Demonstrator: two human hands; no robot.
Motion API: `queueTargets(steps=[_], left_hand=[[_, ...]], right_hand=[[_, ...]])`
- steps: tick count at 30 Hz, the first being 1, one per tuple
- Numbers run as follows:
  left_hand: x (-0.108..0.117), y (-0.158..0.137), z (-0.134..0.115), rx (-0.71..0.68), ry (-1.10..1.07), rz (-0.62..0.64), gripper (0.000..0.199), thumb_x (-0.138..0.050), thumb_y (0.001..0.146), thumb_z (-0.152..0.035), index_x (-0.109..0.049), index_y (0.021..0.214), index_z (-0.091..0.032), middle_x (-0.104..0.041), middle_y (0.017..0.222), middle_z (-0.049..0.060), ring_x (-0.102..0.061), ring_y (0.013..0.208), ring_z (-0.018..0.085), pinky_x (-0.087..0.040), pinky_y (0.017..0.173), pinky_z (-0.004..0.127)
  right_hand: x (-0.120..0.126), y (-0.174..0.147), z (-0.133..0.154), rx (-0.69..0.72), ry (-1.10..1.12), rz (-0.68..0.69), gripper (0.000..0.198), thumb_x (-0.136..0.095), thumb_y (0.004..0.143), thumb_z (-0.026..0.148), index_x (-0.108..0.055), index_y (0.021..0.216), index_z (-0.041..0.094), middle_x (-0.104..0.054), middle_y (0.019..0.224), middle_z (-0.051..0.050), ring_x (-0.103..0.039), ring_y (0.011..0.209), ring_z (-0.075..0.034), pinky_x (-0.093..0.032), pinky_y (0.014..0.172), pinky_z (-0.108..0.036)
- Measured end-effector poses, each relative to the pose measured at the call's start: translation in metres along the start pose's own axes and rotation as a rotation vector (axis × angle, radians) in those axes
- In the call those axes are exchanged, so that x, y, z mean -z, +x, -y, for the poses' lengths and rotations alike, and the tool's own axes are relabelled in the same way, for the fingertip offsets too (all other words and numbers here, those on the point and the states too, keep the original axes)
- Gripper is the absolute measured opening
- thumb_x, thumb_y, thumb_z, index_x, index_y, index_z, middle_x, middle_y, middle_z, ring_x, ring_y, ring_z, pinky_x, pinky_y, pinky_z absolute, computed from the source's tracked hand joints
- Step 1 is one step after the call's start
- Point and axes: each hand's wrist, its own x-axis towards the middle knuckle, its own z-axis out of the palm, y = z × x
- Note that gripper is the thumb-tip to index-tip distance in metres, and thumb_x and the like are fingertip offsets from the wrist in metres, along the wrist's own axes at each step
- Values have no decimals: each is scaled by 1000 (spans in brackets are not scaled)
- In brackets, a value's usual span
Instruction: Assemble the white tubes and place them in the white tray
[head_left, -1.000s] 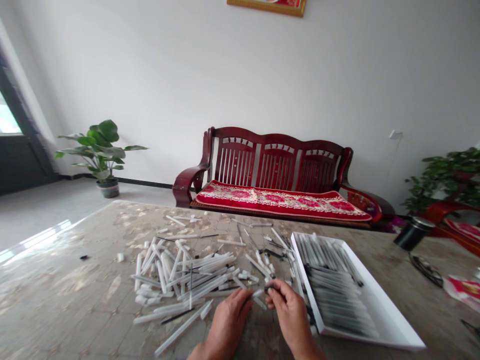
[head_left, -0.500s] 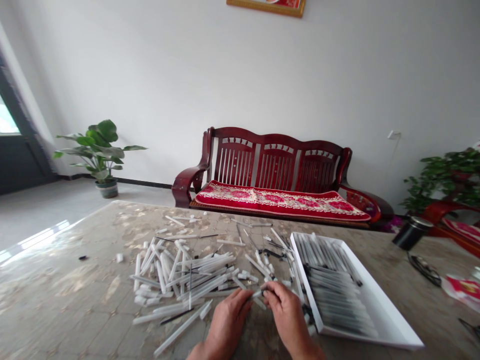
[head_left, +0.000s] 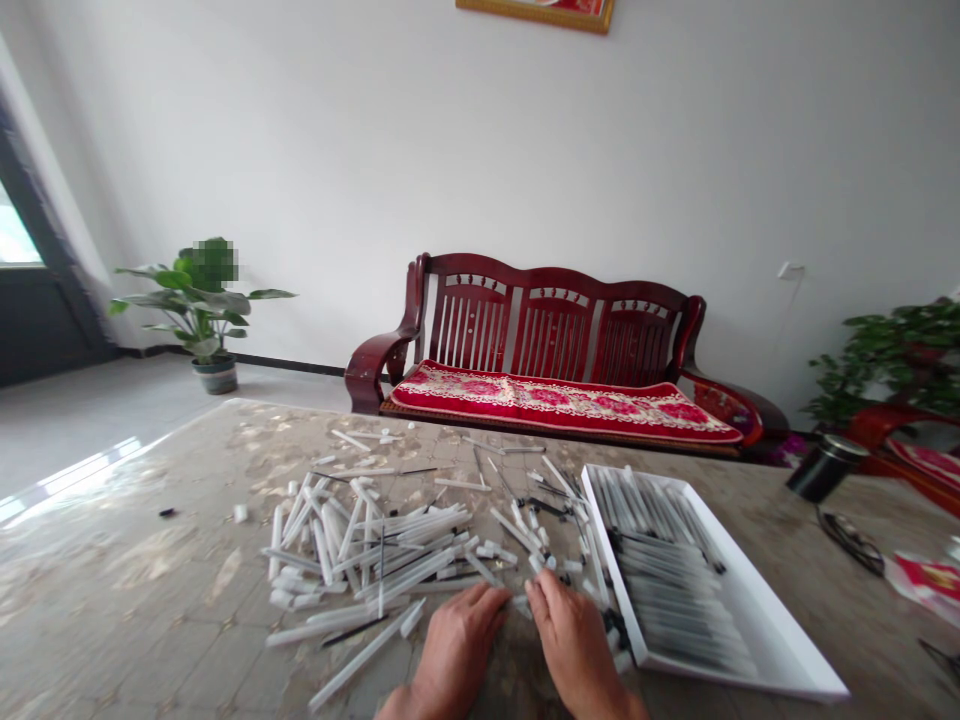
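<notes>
My left hand (head_left: 461, 635) and my right hand (head_left: 570, 635) are close together above the near side of the table, fingers curled. Between their fingertips shows a short stretch of a translucent pen (head_left: 520, 604); most of it is hidden by the fingers. To the left of my hands lies a loose heap of white translucent pen barrels (head_left: 405, 555) with thin dark refills among them. Small white caps (head_left: 491, 550) are scattered just beyond my fingers. A white box (head_left: 780, 640) to the right holds rows of pens (head_left: 675, 600) with dark cores.
The patterned table (head_left: 112, 620) fills the foreground. A black cylinder (head_left: 825, 468), a dark cable (head_left: 851, 540) and a red packet (head_left: 930, 580) sit at the right. Beyond the table stand a red wooden bench (head_left: 551, 325) and a potted plant (head_left: 214, 375).
My fingers have tipped over and down around the pen, so less of it shows between them. Both hands stay in nearly the same place; the heap and box look unchanged.
</notes>
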Motion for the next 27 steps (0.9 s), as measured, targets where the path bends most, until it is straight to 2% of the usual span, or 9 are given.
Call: queueTargets(steps=[5, 8, 12, 16, 20, 23, 27], left_hand=[[-1, 1, -3, -32, 68, 36, 26, -48, 89, -13, -70, 94, -25, -72, 77, 0, -70, 70, 16, -50, 64, 20], [-1, 1, -2, 4, 40, 50, 26, -47, 89, -14, -70, 94, -25, -73, 80, 0, -71, 72, 16, -51, 65, 20], [0, 1, -1, 32, -6, 42, 26, -45, 91, -18, -70, 95, -26, -74, 83, 1, -71, 74, 16, -52, 68, 19], [-1, 1, -2, -5, 20, 34, 26, -46, 91, -17, -70, 94, -26, -74, 82, 0, -71, 74, 16, -52, 67, 19], [-3, 1, -2, -21, 68, 49, 26, -47, 91, -15, -70, 94, -26, -74, 81, 0, -71, 73, 16, -51, 66, 20], [-3, 1, -2, 2, 70, 59, 26, -47, 90, -14, -70, 95, -26, -74, 82, 0, -72, 75, 16, -51, 67, 20], [-1, 2, -3, 26, 53, 64, 27, -48, 89, -13, -70, 95, -25, -74, 83, 0, -72, 75, 17, -51, 67, 20]], right_hand=[[-1, -2, -4, -85, 87, 57, 59, -24, 103, 50, -60, 64, 23, -63, 52, -3, -59, 47, -16, -30, 50, -28], [9, -2, 2, -122, 216, 87, 57, -25, 102, 52, -64, 72, 22, -67, 59, -3, -63, 55, -17, -35, 53, -26], [24, 2, 13, -100, 310, 145, 52, -29, 101, 53, -64, 77, 22, -67, 63, -2, -62, 59, -16, -39, 54, -24], [20, 3, 9, -92, 267, 118, 57, -32, 99, 57, -59, 63, 22, -63, 56, -2, -58, 53, -15, -35, 52, -25], [9, -1, 0, -151, 257, 111, 61, -32, 98, 58, -52, 53, 23, -55, 46, -1, -54, 46, -15, -30, 49, -27], [12, -2, 1, -180, 307, 130, 58, -32, 99, 57, -58, 60, 23, -62, 53, -2, -59, 51, -17, -33, 52, -27], [19, 0, 5, -125, 343, 130, 52, -33, 98, 57, -62, 73, 23, -67, 63, -3, -63, 60, -18, -37, 54, -25]])
